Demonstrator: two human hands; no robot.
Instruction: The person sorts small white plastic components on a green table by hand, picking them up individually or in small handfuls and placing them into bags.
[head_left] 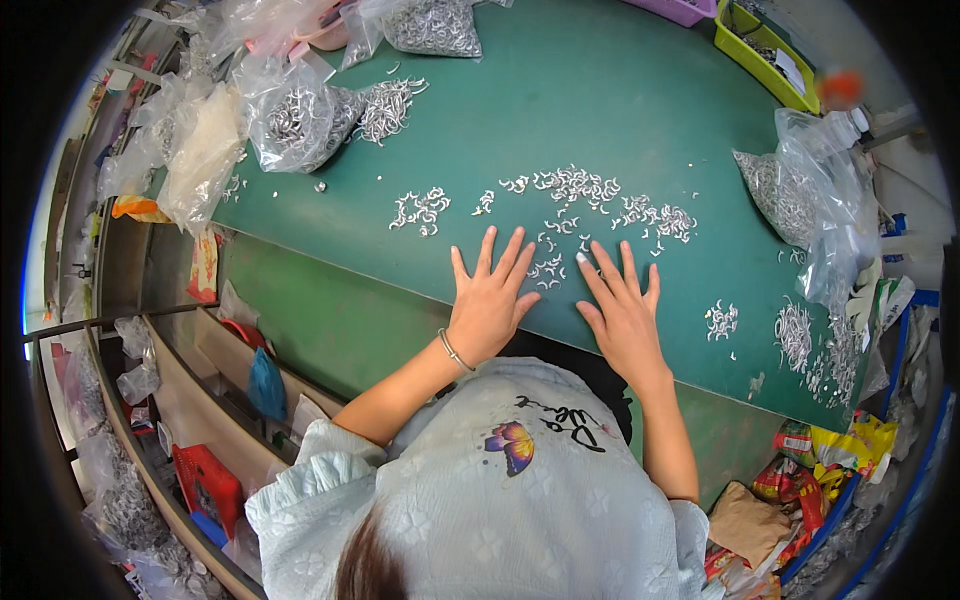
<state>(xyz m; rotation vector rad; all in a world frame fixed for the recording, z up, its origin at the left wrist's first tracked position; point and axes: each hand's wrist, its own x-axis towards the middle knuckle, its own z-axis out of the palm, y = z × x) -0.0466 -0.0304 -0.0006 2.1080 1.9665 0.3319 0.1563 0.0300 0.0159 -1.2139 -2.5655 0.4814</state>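
Note:
Both my hands rest near the front edge of a green tabletop (560, 110), palms down with fingers spread. My left hand (490, 300) wears a bracelet at the wrist and holds nothing. Just beyond its fingertips lies a loose cluster of small curved silvery pieces (422, 210). My right hand (625, 310) is likewise flat, with something white on one fingertip. A few curved pieces (547, 270) lie between the two hands. Farther off, a wider pile of the same pieces (577, 186) spreads in an arc, with more pieces (660, 217) beyond my right fingers.
Clear bags of silvery pieces (300, 125) crowd the far left, beside a spilled heap (388, 108). Another plastic bag (790, 195) stands at the right edge, near further small heaps (793, 335). A yellow-green basket (765, 55) sits far right. Wooden shelving (215, 400) flanks my left.

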